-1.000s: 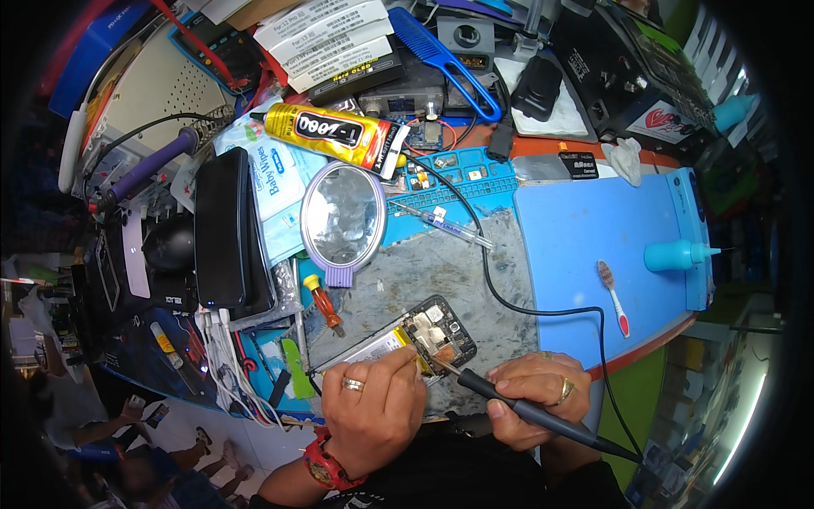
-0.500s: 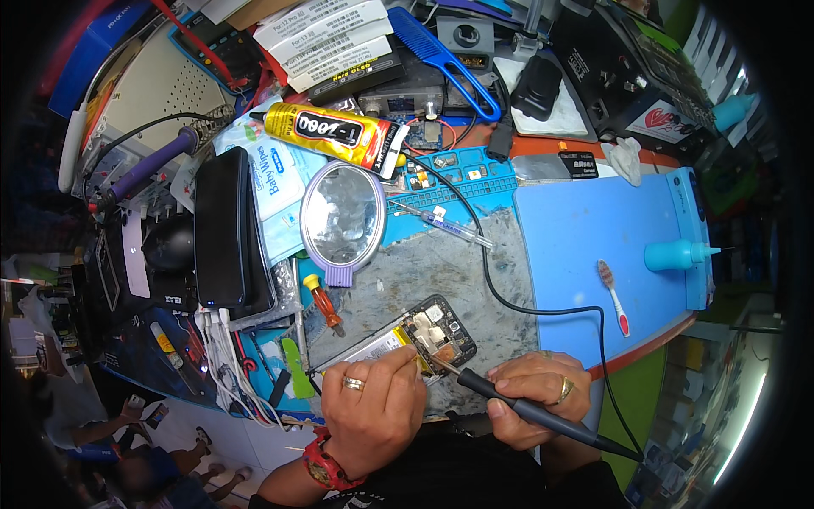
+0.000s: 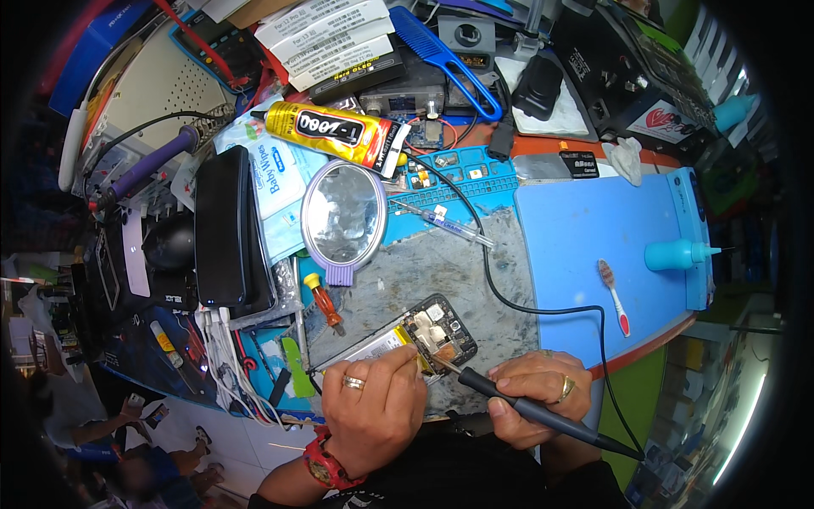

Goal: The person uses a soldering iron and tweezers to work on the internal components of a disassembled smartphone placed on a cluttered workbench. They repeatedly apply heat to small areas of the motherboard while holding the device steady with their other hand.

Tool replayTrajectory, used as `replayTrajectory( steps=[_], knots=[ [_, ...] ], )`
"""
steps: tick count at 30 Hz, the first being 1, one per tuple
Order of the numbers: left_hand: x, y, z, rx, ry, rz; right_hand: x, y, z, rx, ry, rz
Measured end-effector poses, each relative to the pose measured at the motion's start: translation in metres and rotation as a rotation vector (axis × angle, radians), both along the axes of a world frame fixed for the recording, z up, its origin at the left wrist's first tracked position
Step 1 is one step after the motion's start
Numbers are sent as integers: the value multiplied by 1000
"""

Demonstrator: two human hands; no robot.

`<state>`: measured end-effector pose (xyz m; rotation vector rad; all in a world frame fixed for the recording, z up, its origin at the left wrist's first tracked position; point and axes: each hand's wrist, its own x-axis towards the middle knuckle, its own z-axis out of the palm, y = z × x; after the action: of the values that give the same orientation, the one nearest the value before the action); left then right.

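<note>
1. Legs of a bystander (image 3: pixel 202 482) at lower left have shifted slightly over the tiled floor (image 3: pixel 246 445); both working hands hold practically the same position as before.
2. Right hand (image 3: pixel 543 392): closed around the dark handle of a soldering iron (image 3: pixel 551 419), metal tip directed left.
3. Left hand (image 3: pixel 373 411): fingers bunched, resting over the lower part of an opened smartphone (image 3: pixel 437 321); whether anything is pinched between the fingertips cannot be told.
4. Smartphone: lies at a slant on the worn grey mat (image 3: pixel 424 271), near the front of the bench (image 3: pixel 649 344). Battery (image 3: pixel 373 349) and circuit board exposed. Iron tip is at the board's lower edge; contact cannot be confirmed.
5. Left of the phone: orange screwdriver (image 3: pixel 323 307) with yellow cap and green pry tool (image 3: pixel 297 370).
6. Beyond it: purple-framed mirror (image 3: pixel 343 215) and syringe (image 3: pixel 449 226).
7. Right side: toothbrush (image 3: pixel 614 297) and pale-blue dropper bottle (image 3: pixel 674 255), both on blue surfaces.
</note>
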<state>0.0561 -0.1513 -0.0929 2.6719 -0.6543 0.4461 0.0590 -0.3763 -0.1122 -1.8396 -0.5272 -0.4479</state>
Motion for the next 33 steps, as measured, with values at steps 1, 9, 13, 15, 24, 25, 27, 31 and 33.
replayTrajectory(
  steps=[1, 9, 13, 15, 24, 25, 27, 31, 33],
  knots=[
    [0, 0, 0, -2, 1, 0, 0, 0, 0, -1, 2, 0],
    [0, 0, 0, -5, 0, 1, 1, 0, -2, 36, 7, 11],
    [0, -1, 0, -4, 0, 3, 0, -1, 1, 28, 17, 8],
    [0, 0, 0, -1, 2, 7, 0, -1, 1, 27, 15, 12],
    [0, -3, 2, -62, 34, 19, -1, -3, -2, 42, 3, 8],
    [0, -2, 2, -65, 37, 19, -1, -4, -2, 43, 4, 8],
    [-1, -1, 2, -69, 42, 19, -1, -4, -2, 44, -2, 10],
    [0, 1, 1, -26, 29, 7, -1, -4, -2, 48, 0, 8],
    [0, 1, 1, -24, 31, 7, 0, -3, -2, 54, -2, 10]
  ],
)
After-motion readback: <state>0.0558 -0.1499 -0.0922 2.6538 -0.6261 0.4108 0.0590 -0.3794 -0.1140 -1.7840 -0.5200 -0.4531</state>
